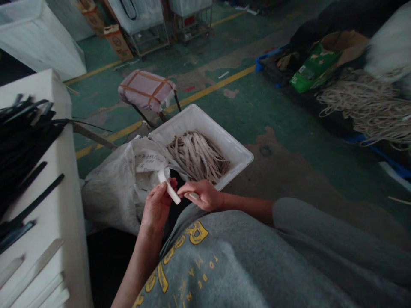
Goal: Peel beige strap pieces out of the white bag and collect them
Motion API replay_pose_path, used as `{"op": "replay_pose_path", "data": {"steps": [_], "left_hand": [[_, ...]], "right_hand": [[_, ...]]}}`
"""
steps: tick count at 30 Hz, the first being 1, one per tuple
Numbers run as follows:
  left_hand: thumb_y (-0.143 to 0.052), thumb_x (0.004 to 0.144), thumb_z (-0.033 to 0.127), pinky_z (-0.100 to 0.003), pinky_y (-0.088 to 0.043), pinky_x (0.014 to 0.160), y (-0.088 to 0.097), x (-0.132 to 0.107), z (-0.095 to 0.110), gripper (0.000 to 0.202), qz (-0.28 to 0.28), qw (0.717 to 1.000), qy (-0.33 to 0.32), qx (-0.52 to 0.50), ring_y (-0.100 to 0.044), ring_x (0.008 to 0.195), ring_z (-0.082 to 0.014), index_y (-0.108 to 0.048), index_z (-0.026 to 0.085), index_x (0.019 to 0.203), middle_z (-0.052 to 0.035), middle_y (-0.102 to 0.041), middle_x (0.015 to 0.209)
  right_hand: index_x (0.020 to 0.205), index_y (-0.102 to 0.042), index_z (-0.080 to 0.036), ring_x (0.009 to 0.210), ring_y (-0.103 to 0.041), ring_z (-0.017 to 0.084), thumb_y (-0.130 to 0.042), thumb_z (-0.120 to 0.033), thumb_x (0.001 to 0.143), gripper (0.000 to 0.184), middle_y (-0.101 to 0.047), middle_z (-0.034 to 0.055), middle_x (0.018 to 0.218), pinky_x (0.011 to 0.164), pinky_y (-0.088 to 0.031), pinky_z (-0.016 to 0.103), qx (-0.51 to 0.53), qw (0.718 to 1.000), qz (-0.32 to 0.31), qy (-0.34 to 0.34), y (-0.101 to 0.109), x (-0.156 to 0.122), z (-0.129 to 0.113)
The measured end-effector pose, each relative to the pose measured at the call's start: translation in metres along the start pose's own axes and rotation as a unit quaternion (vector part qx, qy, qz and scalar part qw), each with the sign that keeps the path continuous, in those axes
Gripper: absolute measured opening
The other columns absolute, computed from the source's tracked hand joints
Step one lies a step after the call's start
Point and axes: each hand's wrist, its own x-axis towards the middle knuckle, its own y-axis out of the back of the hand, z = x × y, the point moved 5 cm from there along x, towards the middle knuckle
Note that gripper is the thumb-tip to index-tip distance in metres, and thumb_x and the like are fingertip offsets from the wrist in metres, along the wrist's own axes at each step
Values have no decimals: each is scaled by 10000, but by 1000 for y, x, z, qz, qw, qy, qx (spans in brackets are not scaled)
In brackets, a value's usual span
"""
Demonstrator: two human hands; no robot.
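A white flat strip [174,193] is pinched in my left hand [157,204], its upper part curling over in a loop. My right hand [204,196] is close beside it, fingers curled, with a small pale end of something poking out; what it is I cannot make out. Just beyond my hands sits a white plastic bin [236,147] holding a heap of beige flat strips [202,156]. A whitish woven sack [112,182] with dark writing bulges to the left of the bin, partly behind my left hand.
At left, a white table [72,205] carries black strips [25,132] and several white strips [41,261]. A padded stool [146,90] stands behind the bin. To the right lie bundled pale cords [369,102] and a green bag [316,70]. Cartons [118,41] and wheeled carts stand behind.
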Motion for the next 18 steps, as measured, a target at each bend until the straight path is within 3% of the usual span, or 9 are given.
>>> {"op": "replay_pose_path", "data": {"steps": [2, 4, 8, 13, 16, 18], "left_hand": [[-855, 667, 349, -252, -572, 759, 2, -2, 2, 269, 2, 1000, 15, -3, -728, 846, -182, -775, 158, 839, -68, -784, 920], [-849, 663, 344, -256, -575, 735, 2, -5, 2, 272, -4, 999, 42, -3, -727, 802, -180, -768, 152, 838, -71, -781, 875], [-820, 681, 369, -278, -579, 703, -3, -13, -1, 257, -32, 996, 76, 14, -712, 713, -184, -749, 141, 776, -68, -754, 757], [-756, 762, 336, -288, -548, 692, -12, -22, -2, 206, -111, 990, 64, 62, -683, 680, -186, -755, 137, 817, -67, -734, 725], [-656, 858, 517, -294, -534, 693, -19, -21, -6, 398, -153, 983, 66, 72, -676, 696, -194, -747, 138, 781, -94, -735, 744], [-518, 885, 681, -292, -533, 690, -25, -17, -15, 605, -167, 978, 115, 53, -692, 744, -204, -744, 122, 832, -133, -752, 826]], "right_hand": [[1157, -657, -210, 940, -679, 170, -438, -305, 1011, 279, -720, 57, 1024, 880, -517, 308, 3, 996, 92, 10, 16, 6, 3], [1204, -644, -217, 1025, -664, 172, -404, -279, 1024, 306, -709, 63, 1076, 950, -501, 323, -17, 990, 136, 25, 27, 12, 6], [1287, -637, -231, 1198, -605, 204, -518, -220, 970, 339, -651, 78, 1278, 995, -473, 311, -138, 986, 61, 71, 21, 26, 2], [1176, -721, -254, 953, -678, 176, -614, -233, 923, 275, -688, 55, 1195, 741, -486, 239, -271, 962, 13, 35, 14, 40, -1], [1018, -750, -211, 984, -678, 191, -602, -224, 925, 175, -727, 60, 1124, 803, -494, 266, -172, 983, 40, 44, 24, 51, -8], [998, -736, -191, 951, -684, 192, -552, -293, 970, 212, -751, 73, 1025, 806, -512, 283, -77, 993, 89, 26, 38, 56, -14]]}}
